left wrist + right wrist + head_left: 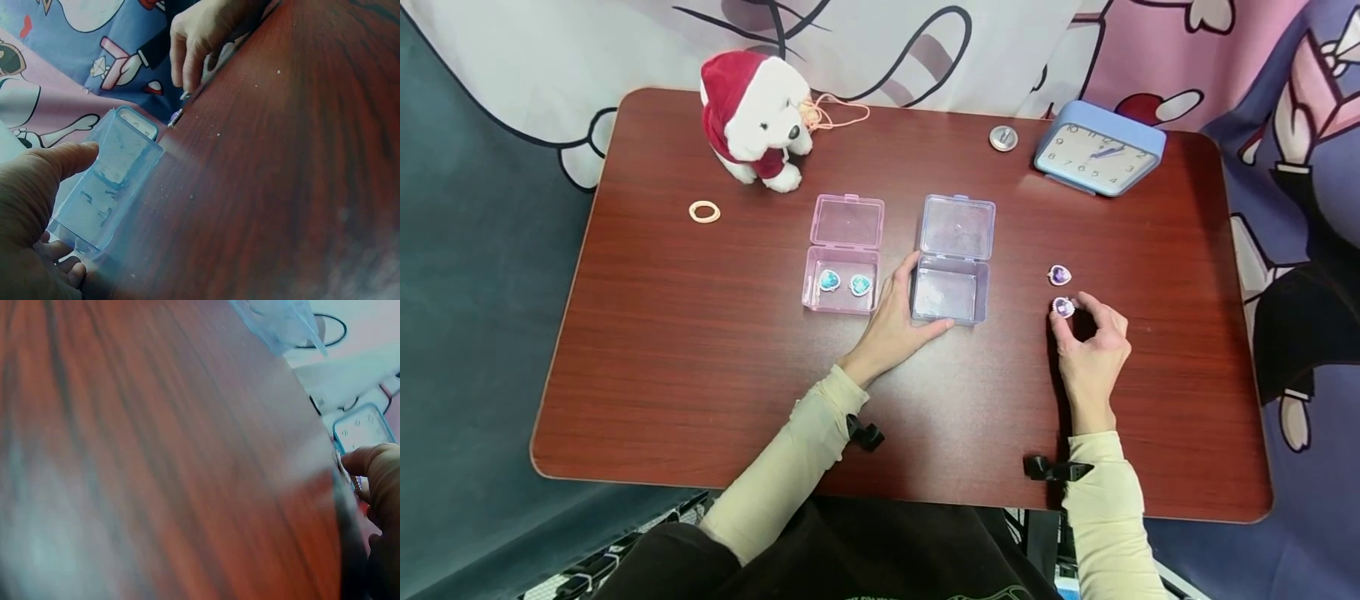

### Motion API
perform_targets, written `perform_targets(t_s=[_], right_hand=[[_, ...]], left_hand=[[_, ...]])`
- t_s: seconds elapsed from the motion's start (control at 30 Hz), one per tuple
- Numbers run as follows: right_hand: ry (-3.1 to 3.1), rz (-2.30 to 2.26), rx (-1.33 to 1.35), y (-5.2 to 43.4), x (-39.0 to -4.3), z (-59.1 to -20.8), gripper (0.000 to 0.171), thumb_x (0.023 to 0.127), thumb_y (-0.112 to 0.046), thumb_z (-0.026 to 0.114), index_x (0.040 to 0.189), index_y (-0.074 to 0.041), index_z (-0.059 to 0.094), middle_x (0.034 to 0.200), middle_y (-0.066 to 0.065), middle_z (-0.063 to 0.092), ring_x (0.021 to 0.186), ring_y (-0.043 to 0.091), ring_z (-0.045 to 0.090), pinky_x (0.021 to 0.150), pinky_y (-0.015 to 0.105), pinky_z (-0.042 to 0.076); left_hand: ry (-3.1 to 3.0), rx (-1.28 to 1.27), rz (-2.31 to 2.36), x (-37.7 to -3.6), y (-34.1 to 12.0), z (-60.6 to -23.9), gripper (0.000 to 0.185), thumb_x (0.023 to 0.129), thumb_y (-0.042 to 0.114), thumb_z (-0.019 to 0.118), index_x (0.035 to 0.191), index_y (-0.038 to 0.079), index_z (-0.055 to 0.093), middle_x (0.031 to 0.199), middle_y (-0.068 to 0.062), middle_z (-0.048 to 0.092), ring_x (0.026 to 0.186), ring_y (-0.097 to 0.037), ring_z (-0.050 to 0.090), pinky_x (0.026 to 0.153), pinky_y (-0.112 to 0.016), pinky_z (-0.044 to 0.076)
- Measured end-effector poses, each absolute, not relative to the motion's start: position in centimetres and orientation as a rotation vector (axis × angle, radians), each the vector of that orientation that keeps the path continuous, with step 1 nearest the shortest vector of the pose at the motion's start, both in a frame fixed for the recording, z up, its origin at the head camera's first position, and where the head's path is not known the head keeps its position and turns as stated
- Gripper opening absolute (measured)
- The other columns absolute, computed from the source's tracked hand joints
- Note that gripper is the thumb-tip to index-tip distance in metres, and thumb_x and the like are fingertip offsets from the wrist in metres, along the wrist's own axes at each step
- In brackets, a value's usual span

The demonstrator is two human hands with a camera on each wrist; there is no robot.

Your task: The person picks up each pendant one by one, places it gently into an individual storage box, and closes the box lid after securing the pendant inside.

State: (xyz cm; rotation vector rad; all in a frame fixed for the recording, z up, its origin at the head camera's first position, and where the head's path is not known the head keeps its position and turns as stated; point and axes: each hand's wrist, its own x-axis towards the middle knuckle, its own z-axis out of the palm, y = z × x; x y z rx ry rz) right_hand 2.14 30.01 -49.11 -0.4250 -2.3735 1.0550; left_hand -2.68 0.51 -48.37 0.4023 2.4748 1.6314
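A clear bluish plastic box stands with its lid up and nothing inside. My left hand holds it by the near left side, fingers along the left wall and thumb at the front edge; the left wrist view shows the thumb against the box wall. Over on the right, my right hand pinches a purple heart-shaped gem with a sparkly rim between thumb and index finger. A second purple heart-shaped gem lies just beyond it on the table.
An open pink box with two turquoise heart gems is left of the bluish box. Farther back are a white plush dog in red, a blue clock and a small round metal piece. A pale ring lies left.
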Motion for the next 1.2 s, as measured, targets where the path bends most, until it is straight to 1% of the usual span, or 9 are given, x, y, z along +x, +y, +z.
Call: perform_targets(t_s=[0.2, 0.3, 0.5, 0.63, 0.8, 0.93, 1.2], right_hand=[[-2.359, 1.092, -0.299, 27.5, 1.4, -47.9, 0.037, 0.083, -0.011, 0.088, 0.118, -0.004, 0.079, 0.107, 0.020, 0.074, 0.109, 0.035, 0.062, 0.093, 0.023, 0.041], [-2.339, 1.120, -0.255, 26.0, 0.9, -47.5, 0.039, 0.081, -0.009, 0.088, 0.118, -0.003, 0.079, 0.109, 0.019, 0.075, 0.110, 0.033, 0.063, 0.096, 0.023, 0.042], [-2.328, 1.155, -0.126, 23.0, -0.4, -46.6, 0.041, 0.080, -0.006, 0.090, 0.117, 0.001, 0.077, 0.110, 0.017, 0.077, 0.112, 0.034, 0.064, 0.100, 0.032, 0.045], [-2.331, 1.163, -0.025, 21.0, -1.2, -46.1, 0.040, 0.080, -0.008, 0.091, 0.117, 0.000, 0.077, 0.110, 0.016, 0.076, 0.112, 0.035, 0.064, 0.099, 0.035, 0.046], [-2.364, 1.173, 0.090, 19.0, -1.8, -45.9, 0.039, 0.081, -0.008, 0.091, 0.117, -0.001, 0.077, 0.111, 0.016, 0.077, 0.113, 0.037, 0.063, 0.098, 0.043, 0.048], [-2.430, 1.155, 0.190, 17.9, -2.1, -45.9, 0.042, 0.082, -0.009, 0.090, 0.119, 0.002, 0.075, 0.113, 0.018, 0.076, 0.114, 0.039, 0.061, 0.101, 0.051, 0.045], [-2.489, 1.113, 0.332, 16.6, -2.4, -45.9, 0.044, 0.079, -0.008, 0.091, 0.117, 0.006, 0.075, 0.109, 0.022, 0.075, 0.114, 0.042, 0.060, 0.111, 0.053, 0.038]], left_hand=[[2.472, 0.407, 1.628, -2.7, 0.5, -48.5, 0.111, 0.083, 0.031, 0.090, 0.167, 0.014, 0.019, 0.160, -0.017, 0.042, 0.142, -0.029, 0.042, 0.119, -0.049, 0.037], [2.475, 0.404, 1.629, -2.7, 0.5, -48.5, 0.111, 0.083, 0.031, 0.090, 0.167, 0.015, 0.019, 0.160, -0.017, 0.042, 0.142, -0.030, 0.042, 0.119, -0.048, 0.037], [2.484, 0.418, 1.618, -2.7, 0.5, -48.4, 0.111, 0.083, 0.029, 0.090, 0.167, 0.012, 0.019, 0.160, -0.019, 0.042, 0.141, -0.031, 0.043, 0.119, -0.047, 0.037], [2.504, 0.434, 1.604, -2.7, 0.5, -48.4, 0.111, 0.083, 0.030, 0.090, 0.167, 0.011, 0.020, 0.161, -0.019, 0.041, 0.142, -0.031, 0.043, 0.119, -0.046, 0.037], [2.496, 0.420, 1.608, -2.7, 0.5, -48.3, 0.110, 0.084, 0.031, 0.090, 0.167, 0.012, 0.020, 0.161, -0.020, 0.041, 0.141, -0.031, 0.044, 0.119, -0.046, 0.038], [2.476, 0.395, 1.606, -2.7, 0.5, -48.3, 0.109, 0.083, 0.028, 0.089, 0.167, 0.012, 0.020, 0.161, -0.020, 0.041, 0.141, -0.031, 0.044, 0.118, -0.048, 0.039], [2.462, 0.372, 1.607, -2.7, 0.5, -48.3, 0.107, 0.080, 0.019, 0.084, 0.167, 0.012, 0.021, 0.163, -0.019, 0.039, 0.144, -0.031, 0.041, 0.120, -0.048, 0.037]])
